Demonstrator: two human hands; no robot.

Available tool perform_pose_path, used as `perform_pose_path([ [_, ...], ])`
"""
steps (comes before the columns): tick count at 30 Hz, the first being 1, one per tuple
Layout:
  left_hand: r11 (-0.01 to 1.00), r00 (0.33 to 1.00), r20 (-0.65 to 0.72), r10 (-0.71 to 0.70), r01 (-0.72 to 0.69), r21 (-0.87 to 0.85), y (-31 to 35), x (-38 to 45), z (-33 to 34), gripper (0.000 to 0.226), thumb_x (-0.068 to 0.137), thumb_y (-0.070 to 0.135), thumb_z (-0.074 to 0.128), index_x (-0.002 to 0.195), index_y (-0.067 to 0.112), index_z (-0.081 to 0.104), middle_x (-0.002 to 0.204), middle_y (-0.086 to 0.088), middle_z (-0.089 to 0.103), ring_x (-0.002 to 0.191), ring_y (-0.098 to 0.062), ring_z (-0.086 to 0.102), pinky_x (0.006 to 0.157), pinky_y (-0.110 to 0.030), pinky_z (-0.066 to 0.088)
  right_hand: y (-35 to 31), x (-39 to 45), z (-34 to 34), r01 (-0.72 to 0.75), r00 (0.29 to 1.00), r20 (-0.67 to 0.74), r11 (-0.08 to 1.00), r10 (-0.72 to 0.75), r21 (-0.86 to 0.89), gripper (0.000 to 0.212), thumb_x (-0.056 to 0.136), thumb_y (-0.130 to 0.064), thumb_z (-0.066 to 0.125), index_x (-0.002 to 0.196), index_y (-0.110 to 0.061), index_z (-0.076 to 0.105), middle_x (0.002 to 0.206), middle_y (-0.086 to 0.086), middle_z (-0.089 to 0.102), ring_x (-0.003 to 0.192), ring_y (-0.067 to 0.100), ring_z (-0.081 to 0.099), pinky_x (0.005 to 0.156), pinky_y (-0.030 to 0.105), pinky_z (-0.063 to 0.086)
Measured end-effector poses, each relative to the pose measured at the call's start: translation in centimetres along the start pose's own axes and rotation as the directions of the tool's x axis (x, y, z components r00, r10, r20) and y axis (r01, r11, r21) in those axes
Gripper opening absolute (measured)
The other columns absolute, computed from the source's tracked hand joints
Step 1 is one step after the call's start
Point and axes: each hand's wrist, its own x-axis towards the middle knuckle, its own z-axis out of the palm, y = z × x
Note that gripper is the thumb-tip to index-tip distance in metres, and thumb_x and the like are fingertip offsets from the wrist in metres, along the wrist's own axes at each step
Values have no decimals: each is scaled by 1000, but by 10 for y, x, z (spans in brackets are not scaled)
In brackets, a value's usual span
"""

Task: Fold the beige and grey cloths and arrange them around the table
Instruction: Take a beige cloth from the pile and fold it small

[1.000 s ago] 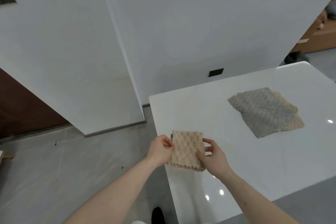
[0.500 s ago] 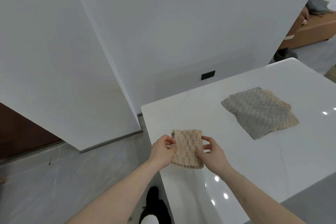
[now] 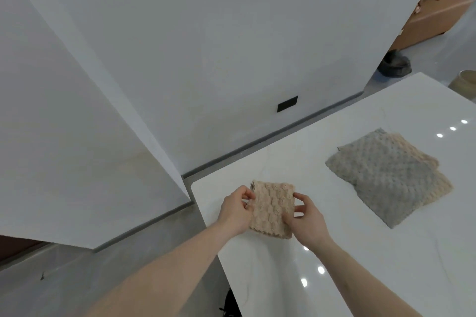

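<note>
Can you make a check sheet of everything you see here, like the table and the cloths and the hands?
Surface: white glossy table, light spots reflected on it.
Job's things: folded beige cloth held near the table's corner; grey cloth lying flat on a second beige cloth, apart from the hands.
Clutter: nothing seen.
Grips: left hand pinches the folded cloth's left edge; right hand holds its right edge.
Cables: nothing seen.
Surroundings: white wall with a dark socket; grey floor; brown furniture far right.
</note>
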Motion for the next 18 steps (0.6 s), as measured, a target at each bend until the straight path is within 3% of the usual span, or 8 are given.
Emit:
perform_pose_path([
  [5,1000,998,63,7,-9,30,-6,64,-2,33,92,5,49,100,33,63,106,10,65,85,-17,67,65,-32,58,-3,53,20,-49,996,-78,999,49,1,62,90,-24,69,145,-28,40,109,-6,62,85,7,67,47,13,47],
  [9,997,990,136,34,-42,58,-3,105,3,39,90,7,50,113,35,64,112,8,65,92,-12,63,73,-30,58,-3,87,30,-73,989,-131,997,74,8,64,93,-26,65,148,-29,34,116,-4,60,86,11,68,49,16,48],
  [15,988,980,180,81,-102,115,8,150,11,51,91,4,49,128,37,61,113,6,60,100,-14,61,82,-34,59,-9,131,36,-90,983,-162,996,87,-16,74,89,-14,64,151,-32,27,125,-2,59,87,16,69,57,23,51],
  [18,978,976,194,101,-133,159,9,168,15,59,90,2,47,136,38,57,128,4,59,112,-17,59,82,-31,57,-10,153,38,-59,983,-175,998,52,-38,75,89,-12,61,152,-31,25,132,-2,57,95,20,68,64,31,55],
])
